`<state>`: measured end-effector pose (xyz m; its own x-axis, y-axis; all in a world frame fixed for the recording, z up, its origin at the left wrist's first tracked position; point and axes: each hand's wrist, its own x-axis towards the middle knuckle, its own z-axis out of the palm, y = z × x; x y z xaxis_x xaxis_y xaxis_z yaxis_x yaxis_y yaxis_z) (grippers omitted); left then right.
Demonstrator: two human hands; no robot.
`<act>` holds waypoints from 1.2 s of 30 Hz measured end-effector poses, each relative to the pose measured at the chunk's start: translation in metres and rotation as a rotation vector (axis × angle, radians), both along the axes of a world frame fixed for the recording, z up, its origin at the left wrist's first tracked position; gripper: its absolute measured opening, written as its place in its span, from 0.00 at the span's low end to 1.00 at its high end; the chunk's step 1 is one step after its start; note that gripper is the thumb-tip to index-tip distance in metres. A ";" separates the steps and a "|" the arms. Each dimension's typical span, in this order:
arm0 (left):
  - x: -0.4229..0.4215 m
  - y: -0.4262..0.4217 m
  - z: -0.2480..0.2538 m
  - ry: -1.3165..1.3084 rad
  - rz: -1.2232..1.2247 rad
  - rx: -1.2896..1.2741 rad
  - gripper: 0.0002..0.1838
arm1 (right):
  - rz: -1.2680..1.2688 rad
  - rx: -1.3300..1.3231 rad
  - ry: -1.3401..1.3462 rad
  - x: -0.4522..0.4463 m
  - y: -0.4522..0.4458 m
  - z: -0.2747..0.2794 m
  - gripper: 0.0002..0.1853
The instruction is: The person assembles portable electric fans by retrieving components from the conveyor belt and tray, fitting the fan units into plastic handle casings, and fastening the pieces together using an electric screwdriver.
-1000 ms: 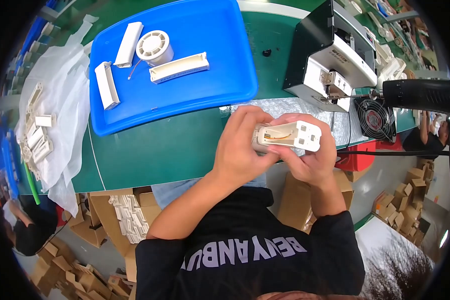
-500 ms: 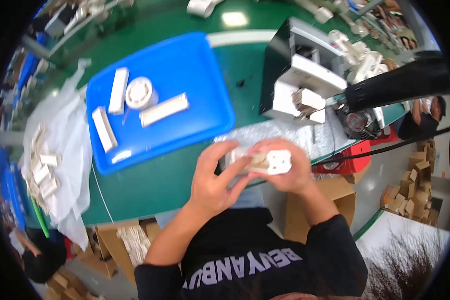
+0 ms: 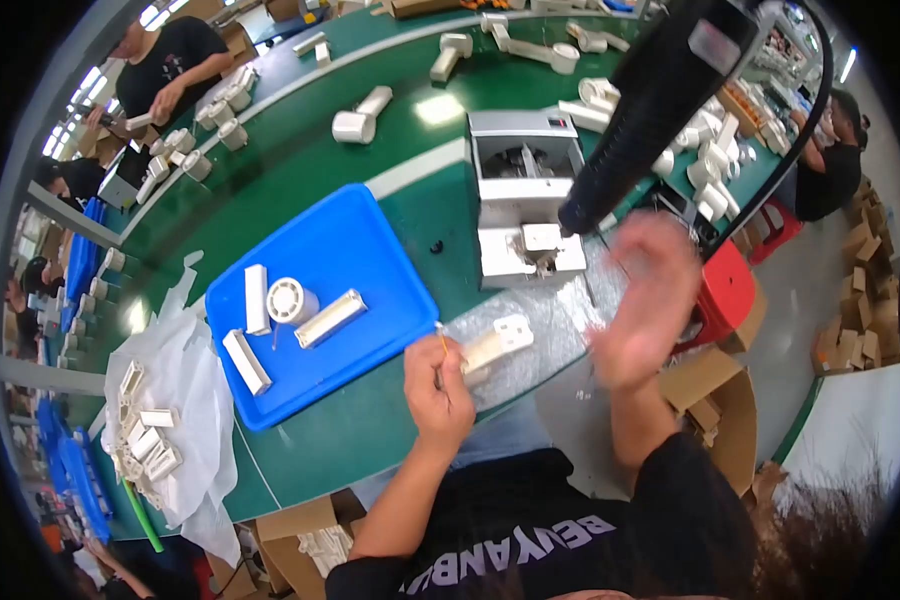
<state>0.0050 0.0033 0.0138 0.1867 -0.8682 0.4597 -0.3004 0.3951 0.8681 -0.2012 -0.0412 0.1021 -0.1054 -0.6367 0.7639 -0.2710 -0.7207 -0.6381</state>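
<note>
One wire [image 3: 443,342] in the left hand [image 3: 438,395], one white housing [image 3: 494,345] alongside

The right hand [image 3: 650,300] is a blur; its fingers are hard to count. Above them, the round black tool [image 3: 660,110] runs off the top edge. Behind them, part of the red plastic stool [image 3: 734,285] is hidden. The left hand [image 3: 438,390] covers part of the long white plastic piece [image 3: 510,335] and of a thin orange wire [image 3: 443,341]. Past its fingers, a tiny black lump [image 3: 436,247] is too small to name.
</note>
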 end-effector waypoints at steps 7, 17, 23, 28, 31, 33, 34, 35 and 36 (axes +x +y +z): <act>-0.010 0.001 -0.007 0.052 -0.023 0.009 0.04 | 0.166 -0.111 -0.217 0.013 -0.057 0.107 0.24; -0.008 -0.005 -0.002 0.358 -0.134 0.134 0.05 | 0.037 -0.274 -0.089 0.035 -0.075 0.143 0.17; -0.013 -0.005 -0.003 0.306 -0.072 0.055 0.06 | 0.728 -0.404 -0.566 0.044 -0.126 0.114 0.31; -0.009 -0.003 -0.003 0.164 0.021 0.037 0.05 | 0.684 0.213 -0.370 0.005 -0.038 0.124 0.22; -0.010 -0.007 -0.009 0.158 0.008 -0.049 0.05 | 0.910 0.290 -0.260 -0.010 -0.037 0.120 0.27; -0.010 -0.005 -0.012 0.155 -0.006 -0.079 0.06 | 0.923 0.287 -0.286 0.003 -0.036 0.105 0.28; -0.010 -0.005 -0.012 0.167 -0.009 -0.075 0.06 | 0.931 0.282 -0.296 0.005 -0.036 0.105 0.28; -0.010 -0.005 -0.012 0.179 -0.010 -0.074 0.06 | 0.940 0.274 -0.303 0.016 -0.034 0.099 0.28; -0.010 -0.005 -0.010 0.174 -0.007 -0.074 0.06 | 0.950 0.266 -0.310 0.013 -0.043 0.104 0.29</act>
<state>-0.0047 -0.0018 0.0035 0.2631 -0.8348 0.4836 -0.1456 0.4612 0.8753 -0.1881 -0.0840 0.2059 0.3606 -0.7044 0.6114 0.5392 -0.3775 -0.7529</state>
